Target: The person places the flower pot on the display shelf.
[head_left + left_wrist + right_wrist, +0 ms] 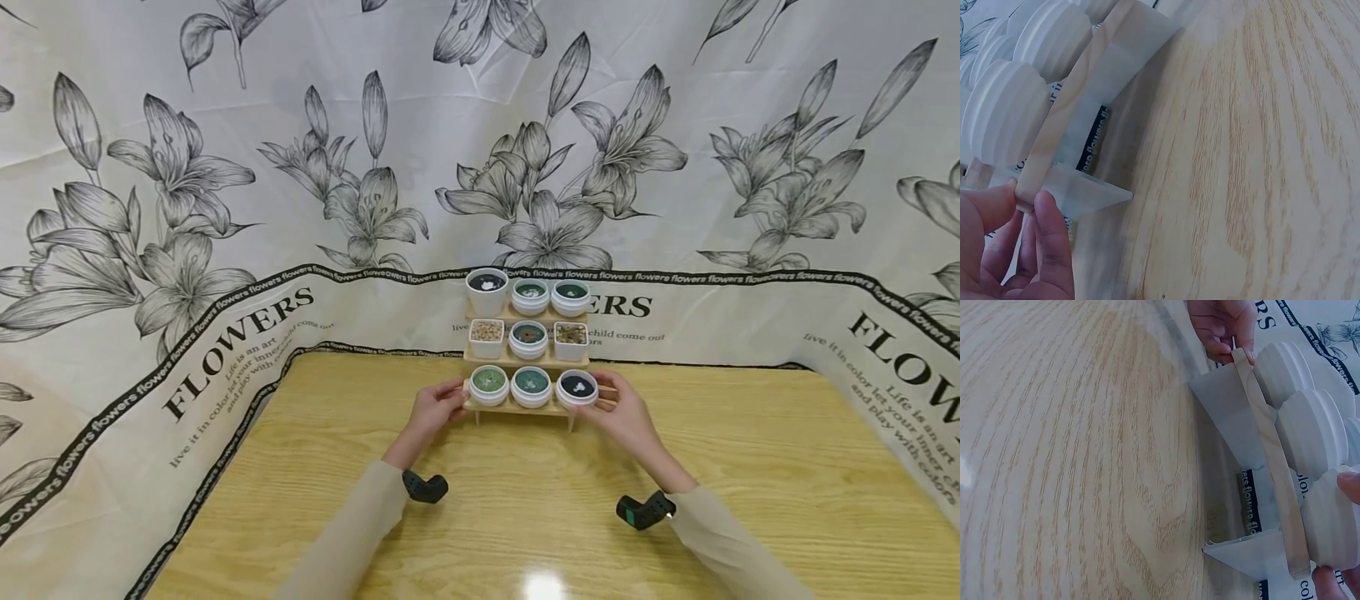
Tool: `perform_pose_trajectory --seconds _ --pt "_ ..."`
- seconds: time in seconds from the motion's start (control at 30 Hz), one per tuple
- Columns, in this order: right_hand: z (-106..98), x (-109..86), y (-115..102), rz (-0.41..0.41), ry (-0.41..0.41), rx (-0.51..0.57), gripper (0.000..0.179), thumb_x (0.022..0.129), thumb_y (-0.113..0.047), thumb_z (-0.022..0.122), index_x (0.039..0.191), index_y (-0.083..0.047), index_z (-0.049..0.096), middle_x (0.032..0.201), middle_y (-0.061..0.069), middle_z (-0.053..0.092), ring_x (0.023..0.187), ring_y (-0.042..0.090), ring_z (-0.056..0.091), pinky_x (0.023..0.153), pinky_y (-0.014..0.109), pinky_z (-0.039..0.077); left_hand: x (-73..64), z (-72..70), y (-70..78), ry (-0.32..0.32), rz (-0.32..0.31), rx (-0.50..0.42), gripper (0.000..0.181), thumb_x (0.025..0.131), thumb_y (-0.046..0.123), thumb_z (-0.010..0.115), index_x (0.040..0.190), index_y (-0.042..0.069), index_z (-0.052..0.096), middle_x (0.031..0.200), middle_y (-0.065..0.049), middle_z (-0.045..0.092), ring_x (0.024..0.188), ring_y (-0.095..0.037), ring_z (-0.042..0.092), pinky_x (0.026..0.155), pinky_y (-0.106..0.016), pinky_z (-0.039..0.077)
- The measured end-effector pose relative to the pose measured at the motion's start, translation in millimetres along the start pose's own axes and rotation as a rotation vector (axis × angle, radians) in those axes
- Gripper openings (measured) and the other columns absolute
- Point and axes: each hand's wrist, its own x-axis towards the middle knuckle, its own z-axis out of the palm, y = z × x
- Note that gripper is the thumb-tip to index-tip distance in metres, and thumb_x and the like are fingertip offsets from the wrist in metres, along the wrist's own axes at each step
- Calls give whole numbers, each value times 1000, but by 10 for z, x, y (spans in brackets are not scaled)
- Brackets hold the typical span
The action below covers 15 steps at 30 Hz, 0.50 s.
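A three-tier wooden stand [525, 409] holds small white pots at the middle of the table. My left hand [438, 404] pinches the left end of its lowest shelf [1054, 134] between thumb and fingers. At the other end of that shelf, my right hand [621, 417] grips the round white pot with dark contents [577, 387], its fingertips [1329, 584] on the pot's side and base. Beside that pot stand a teal-filled pot [531, 385] and a green-filled pot [489, 384]. Part of the right hand is outside the right wrist view.
The middle tier carries two square cups, one with pale bits [487, 335], and a round pot [528, 338]. A taller cup [487, 287] and two round pots stand on top. Behind the wooden table [480, 500] hangs a flower-printed cloth [420, 208].
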Motion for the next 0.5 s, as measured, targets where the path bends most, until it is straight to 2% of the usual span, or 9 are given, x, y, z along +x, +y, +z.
perform_pose_trajectory --seconds 0.17,0.27,0.37,0.47,0.5 --pt "32 44 6 -16 -4 -14 66 80 -7 77 135 7 43 131 28 51 115 41 55 97 42 52 23 -13 19 1 -6 5 37 91 3 63 127 -5 58 105 -14 64 66 -5 59 64 -19 58" --pt "41 65 1 -29 -5 -32 66 80 -9 77 135 7 43 130 28 51 113 41 56 95 42 53 23 -21 51 -7 13 20 37 91 4 64 126 -6 59 101 -13 66 66 -4 59 63 -19 58" --pt "40 71 -11 -54 3 -57 65 82 -11 76 135 7 42 131 28 50 111 41 56 94 44 54 31 -46 48 1 58 49 35 91 6 64 124 -6 61 96 -12 68 65 -6 60 63 -21 58" --pt "-11 55 2 -113 31 -105 59 87 -11 70 135 7 40 134 28 46 113 42 54 95 49 52 27 -130 36 41 127 136 32 94 9 61 123 -4 62 99 -16 68 70 -15 65 63 -23 58" --pt "-48 46 13 -146 41 -123 57 90 -10 66 136 7 39 135 29 44 114 43 53 96 52 51 10 -178 47 54 160 191 31 95 9 59 124 -3 62 103 -19 67 74 -20 67 63 -25 58"
